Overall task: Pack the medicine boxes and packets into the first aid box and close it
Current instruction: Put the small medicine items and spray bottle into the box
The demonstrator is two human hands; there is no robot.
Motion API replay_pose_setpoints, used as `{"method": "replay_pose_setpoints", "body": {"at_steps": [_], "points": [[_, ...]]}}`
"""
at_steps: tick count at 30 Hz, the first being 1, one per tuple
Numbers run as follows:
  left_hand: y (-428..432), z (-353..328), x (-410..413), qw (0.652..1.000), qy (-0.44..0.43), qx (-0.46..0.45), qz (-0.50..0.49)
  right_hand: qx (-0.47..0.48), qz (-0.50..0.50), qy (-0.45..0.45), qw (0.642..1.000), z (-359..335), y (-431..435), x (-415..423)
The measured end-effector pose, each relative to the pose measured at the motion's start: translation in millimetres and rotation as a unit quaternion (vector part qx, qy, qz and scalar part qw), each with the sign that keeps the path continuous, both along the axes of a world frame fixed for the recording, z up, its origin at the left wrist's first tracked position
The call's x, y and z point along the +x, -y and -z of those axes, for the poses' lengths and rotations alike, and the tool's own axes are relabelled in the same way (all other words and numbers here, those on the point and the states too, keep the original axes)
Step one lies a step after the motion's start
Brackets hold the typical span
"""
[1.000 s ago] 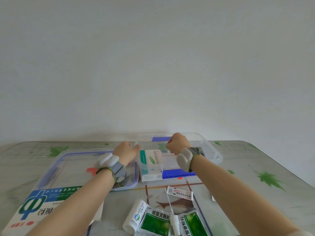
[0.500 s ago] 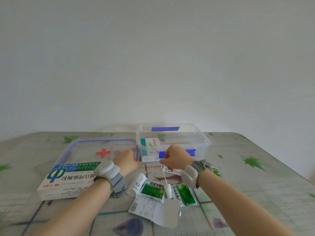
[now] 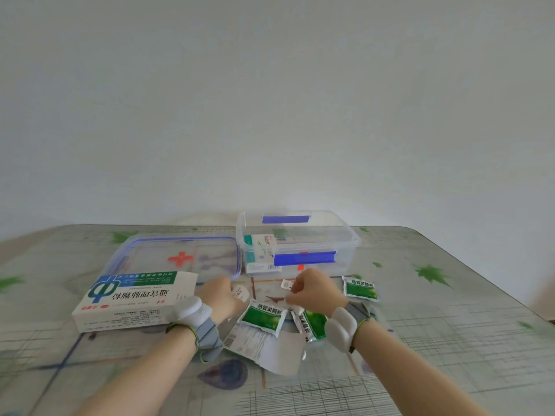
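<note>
The clear first aid box (image 3: 345, 237) with blue latches stands open at the table's far middle, a white and teal medicine box (image 3: 260, 247) upright inside its left end. Its lid (image 3: 144, 253), marked with a red cross, lies flat to the left. My left hand (image 3: 217, 297) curls around a small white bottle (image 3: 241, 292). My right hand (image 3: 315, 291) pinches a small white sachet (image 3: 286, 284) just in front of the box. Green packets (image 3: 264, 316) (image 3: 312, 324) (image 3: 359, 288) lie around my hands. A large white medicine box (image 3: 132, 298) lies at the left.
A folded paper leaflet (image 3: 270, 348) lies under the green packets, close to me. The patterned table (image 3: 435, 310) ends at the plain wall behind the first aid box and at a rounded edge on the right.
Both hands have drawn back from the first aid box to the loose items in front of it. The view has tilted down, and the left hand has closed on the white bottle.
</note>
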State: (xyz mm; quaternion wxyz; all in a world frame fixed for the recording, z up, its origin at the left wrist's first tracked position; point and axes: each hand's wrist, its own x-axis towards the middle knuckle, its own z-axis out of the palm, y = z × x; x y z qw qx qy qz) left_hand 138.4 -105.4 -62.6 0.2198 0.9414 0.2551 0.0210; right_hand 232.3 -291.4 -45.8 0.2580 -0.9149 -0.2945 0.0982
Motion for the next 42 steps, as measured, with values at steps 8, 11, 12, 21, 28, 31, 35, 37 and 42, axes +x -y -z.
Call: {"method": "replay_pose_setpoints", "body": {"at_steps": [8,11,12,21,28,31,35,37,42], "points": [[-8.3,-12.4,-7.2,0.992,0.112,-0.039,-0.047,0.272,0.009,-0.043,0.961,-12.4,3.1,0.7],[-12.8,-9.3,-10.7,0.988,0.136,-0.053,-0.054,0.310,-0.009,-0.067,0.948,-10.5,0.0,-3.2],[-13.9,-8.4,-11.9,0.986,0.144,-0.059,-0.056,0.318,-0.012,-0.072,0.945,-10.3,-0.8,-4.0],[-13.9,-7.9,-15.3,0.981,0.175,-0.067,-0.045,0.283,-0.048,0.021,0.958,-6.8,-3.5,-8.0],[-6.3,-15.4,-14.1,0.984,0.169,-0.048,-0.012,0.251,-0.080,0.064,0.962,-5.6,-8.2,-10.1],[-2.3,-17.7,-12.6,0.984,0.172,-0.046,0.001,0.259,-0.084,0.061,0.960,-4.2,-10.9,-12.2],[5.2,-21.1,-10.7,0.983,0.176,-0.055,0.024,0.276,-0.092,0.044,0.956,-4.4,-13.5,-15.1],[8.1,-23.0,-9.7,0.982,0.177,-0.055,0.037,0.282,-0.092,0.045,0.954,-4.6,-13.4,-14.7],[11.5,-26.9,-7.5,0.982,0.168,-0.046,0.067,0.290,-0.085,0.040,0.952,-3.0,-11.8,-12.9]]}}
